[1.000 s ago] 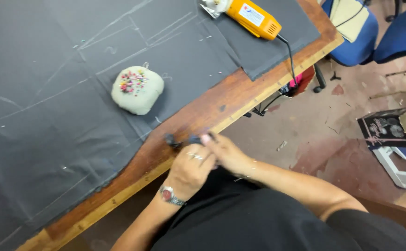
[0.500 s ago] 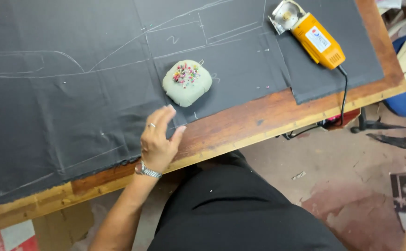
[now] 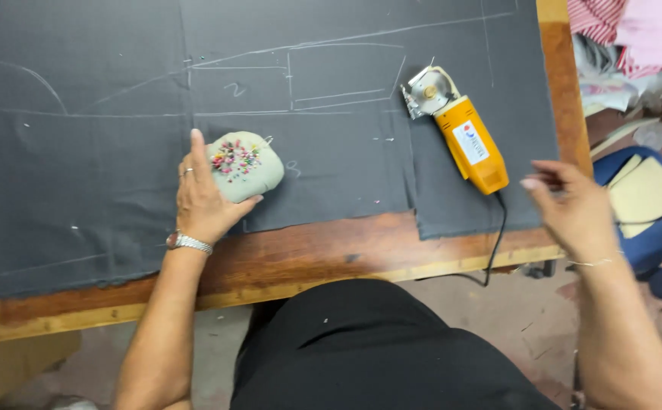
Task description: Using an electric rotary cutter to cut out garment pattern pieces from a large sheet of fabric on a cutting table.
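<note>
Dark grey cloth (image 3: 103,175) marked with chalk lines lies spread over a wooden table (image 3: 323,254). My left hand (image 3: 203,199) rests on the cloth and grips the near left side of a pale green pincushion (image 3: 249,163) stuck with coloured pins. My right hand (image 3: 573,209) hovers at the table's right end with fingers apart, holding nothing. It is just right of an orange electric rotary cutter (image 3: 463,137) that lies on the cloth, its black cord (image 3: 495,243) dropping over the table's front edge.
A blue chair (image 3: 653,220) with a tan cushion stands right of the table. Striped and pink fabric (image 3: 634,34) is piled at the top right. The floor below is bare and dusty.
My left hand moved up onto the pincushion and took hold of it. My right hand rose from low at the right up toward the orange cutter. The view shifted left.
</note>
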